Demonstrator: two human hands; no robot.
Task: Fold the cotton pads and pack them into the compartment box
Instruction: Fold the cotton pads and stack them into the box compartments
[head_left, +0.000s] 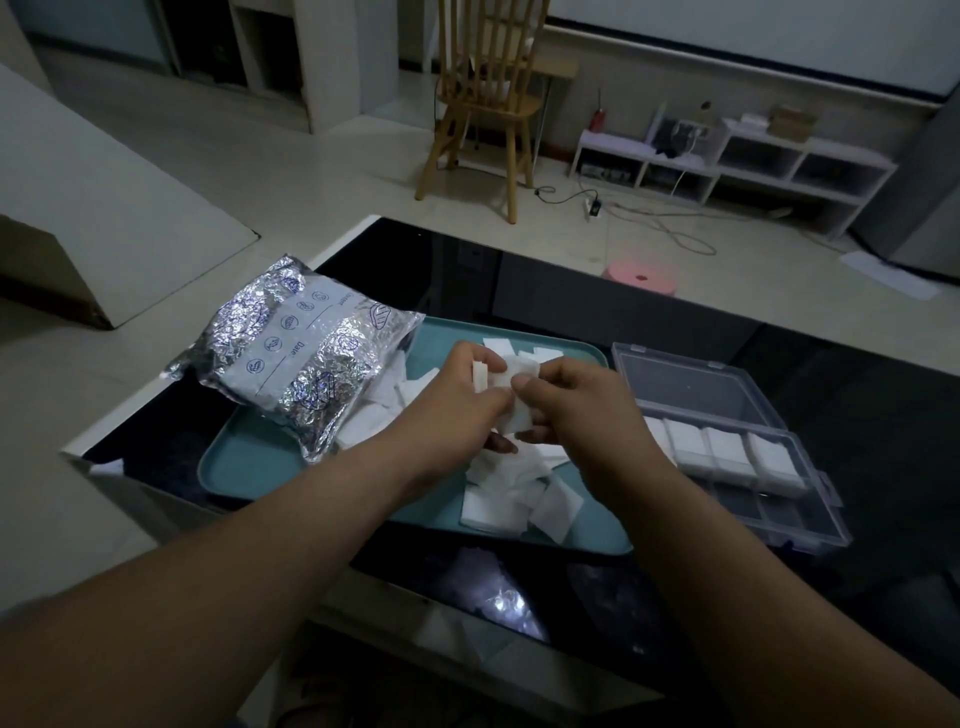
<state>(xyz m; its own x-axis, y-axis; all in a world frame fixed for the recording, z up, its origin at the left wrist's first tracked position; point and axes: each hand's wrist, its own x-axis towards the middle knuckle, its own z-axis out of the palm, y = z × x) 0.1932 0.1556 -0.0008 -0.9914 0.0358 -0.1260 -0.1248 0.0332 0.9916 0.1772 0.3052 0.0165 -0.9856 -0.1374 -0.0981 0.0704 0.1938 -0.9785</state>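
Note:
Both hands meet above the teal tray (249, 470). My left hand (457, 410) pinches a small stack of folded white cotton pads (480, 375). My right hand (576, 410) grips a flat white cotton pad (519, 410) between thumb and fingers, touching the left hand. Loose cotton pads (498, 504) lie scattered on the tray under my hands. The clear plastic compartment box (800, 525) stands open to the right, its lid (691, 379) tipped back. One row of its compartments holds folded pads (727, 452); the near row looks bare.
A crinkled silver foil bag (296, 358) lies on the tray's left end, with pads spilling from under it. The tray sits on a glossy black table (571, 291). A pink stool (641, 278), a wooden chair (483, 98) and a low white shelf (737, 156) stand beyond.

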